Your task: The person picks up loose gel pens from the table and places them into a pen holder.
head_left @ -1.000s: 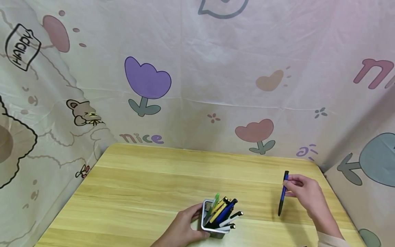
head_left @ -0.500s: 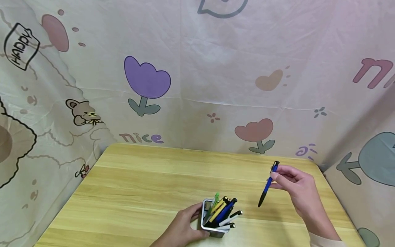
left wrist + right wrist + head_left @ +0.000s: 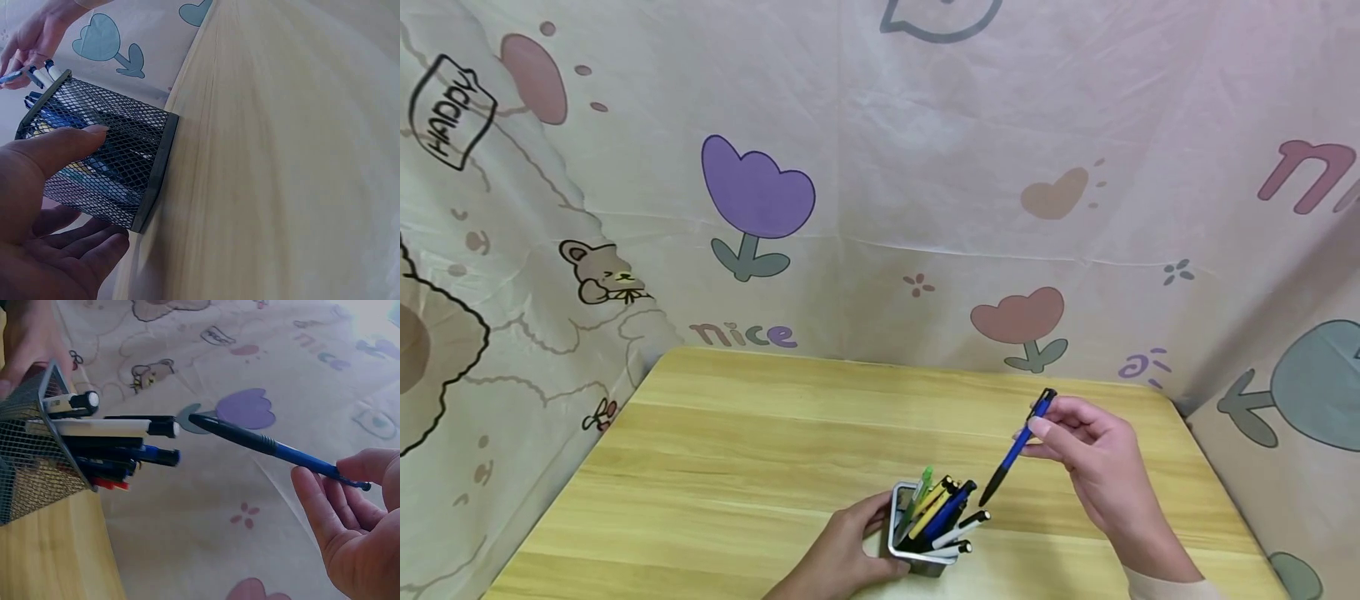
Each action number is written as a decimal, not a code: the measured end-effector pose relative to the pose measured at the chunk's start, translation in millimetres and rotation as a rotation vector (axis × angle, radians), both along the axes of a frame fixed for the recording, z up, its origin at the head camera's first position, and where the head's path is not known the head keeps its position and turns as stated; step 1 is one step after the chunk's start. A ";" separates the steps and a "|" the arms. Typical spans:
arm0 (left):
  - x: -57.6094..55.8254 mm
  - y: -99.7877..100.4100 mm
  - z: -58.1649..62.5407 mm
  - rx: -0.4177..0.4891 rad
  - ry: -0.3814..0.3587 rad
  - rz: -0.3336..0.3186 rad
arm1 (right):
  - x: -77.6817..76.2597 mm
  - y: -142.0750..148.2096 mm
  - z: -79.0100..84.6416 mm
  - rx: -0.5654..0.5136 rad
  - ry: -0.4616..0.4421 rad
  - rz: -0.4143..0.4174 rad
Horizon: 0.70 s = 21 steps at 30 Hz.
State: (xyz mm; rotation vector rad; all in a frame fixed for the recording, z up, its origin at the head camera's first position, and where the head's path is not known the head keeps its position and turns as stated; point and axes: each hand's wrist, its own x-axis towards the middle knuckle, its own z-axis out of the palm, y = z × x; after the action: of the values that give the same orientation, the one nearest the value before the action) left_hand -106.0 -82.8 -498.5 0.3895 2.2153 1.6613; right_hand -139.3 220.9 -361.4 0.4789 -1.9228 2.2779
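Observation:
A blue pen (image 3: 1021,440) with a black grip is pinched between the thumb and fingers of my right hand (image 3: 1093,462). It slants in the air, its dark tip down and left, just right of the pen holder and apart from it. My left hand (image 3: 844,546) grips the black mesh pen holder (image 3: 119,150) by its left side, thumb on the near face and fingers round the far one. Several pens (image 3: 942,510) stand in the holder, green, yellow, blue and white ones. In the right wrist view the white pens (image 3: 112,428) lean out over the rim, and a bit of red shows below.
The holder stands on a wooden table (image 3: 737,450) near its front edge. Printed cloth (image 3: 887,192) with flowers and a bear hangs behind the table and along both sides.
My right hand has carried the blue pen leftward, close to the pen holder, and the pen has tilted more. The left hand and the holder have stayed in place.

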 end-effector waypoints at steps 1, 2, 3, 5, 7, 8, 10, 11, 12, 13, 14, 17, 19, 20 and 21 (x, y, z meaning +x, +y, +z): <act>0.2 0.0 0.0 0.001 0.006 -0.001 | -0.8 -2.3 -0.4 0.006 0.001 0.013; 0.4 -0.1 -0.1 0.004 0.014 -0.004 | -1.7 -4.5 -0.9 0.013 0.004 0.026; 0.5 -0.2 -0.3 0.006 0.022 -0.006 | -2.8 -6.7 -1.2 0.017 0.006 0.038; 0.8 -0.4 -0.5 0.009 0.033 -0.007 | -5.5 -10.9 -2.1 0.024 0.008 0.056; 0.7 -0.5 -0.5 0.013 0.036 -0.008 | -8.6 -15.1 -3.3 0.035 0.010 0.070; 0.5 -0.6 -0.5 0.014 0.035 -0.008 | -10.3 -16.9 -4.3 0.042 0.012 0.077; 0.2 -0.8 -0.6 0.012 0.031 -0.007 | -13.2 -20.3 -6.7 0.072 0.007 0.084; 0.1 -0.9 -0.7 0.013 0.032 -0.008 | -14.6 -21.7 -8.3 0.091 0.007 0.089; 0.0 -1.0 -0.8 0.013 0.035 -0.010 | -15.8 -23.0 -10.0 0.113 0.004 0.094; -0.1 -1.1 -0.9 0.013 0.037 -0.011 | -16.9 -24.0 -12.0 0.137 0.000 0.098; -0.2 -1.3 -1.2 0.013 0.040 -0.013 | -17.8 -24.9 -14.1 0.161 -0.006 0.103; -0.2 -1.6 -1.8 0.018 0.045 -0.016 | -19.6 -27.5 -20.4 0.225 -0.022 0.131; -0.4 -1.7 -2.1 0.020 0.046 -0.016 | -20.1 -29.2 -23.4 0.268 -0.030 0.146; -0.3 -1.7 -2.1 0.022 0.045 -0.017 | -19.9 -30.3 -23.9 0.289 -0.027 0.153; -0.4 -1.7 -2.0 0.023 0.045 -0.017 | -19.7 -31.4 -24.2 0.313 -0.023 0.158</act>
State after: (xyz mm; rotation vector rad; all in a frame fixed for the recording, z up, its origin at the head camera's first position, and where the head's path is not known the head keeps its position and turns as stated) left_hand -106.4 -84.6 -500.5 0.4550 2.2204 1.6861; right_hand -159.0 189.5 -385.6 0.6623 -2.3443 2.0802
